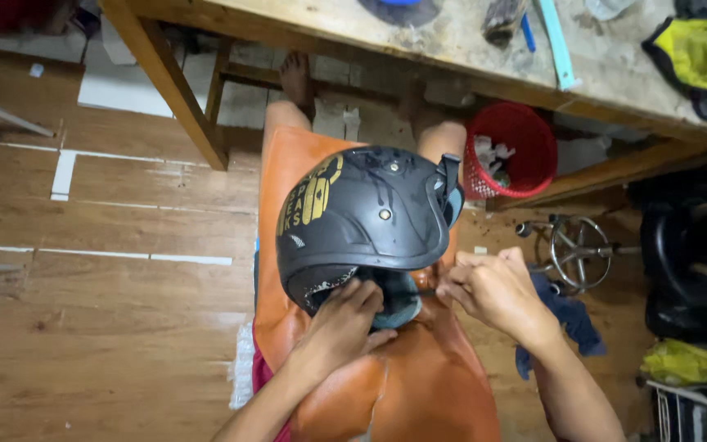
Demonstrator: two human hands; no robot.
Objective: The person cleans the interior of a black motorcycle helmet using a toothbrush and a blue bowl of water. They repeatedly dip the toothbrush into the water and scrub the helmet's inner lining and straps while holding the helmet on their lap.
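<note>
Resting on lap, black helmet (366,217) — L hand (344,323) grips lower rim, R hand (493,288) pinched beside it.

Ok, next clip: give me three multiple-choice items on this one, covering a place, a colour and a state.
1. Where does the black helmet rest?
A. on the wooden workbench
B. on the orange sheet over the person's lap
C. on the floor

2. What colour is the basket under the workbench?
A. red
B. blue
C. white

3. What is the left hand doing?
A. hanging free
B. pressing on the helmet's lower rim
C. holding the basket

Answers: B, the orange sheet lies under the helmet; A, its mesh wall is red; B, its fingers sit at the rim, with the right hand close beside.
</note>
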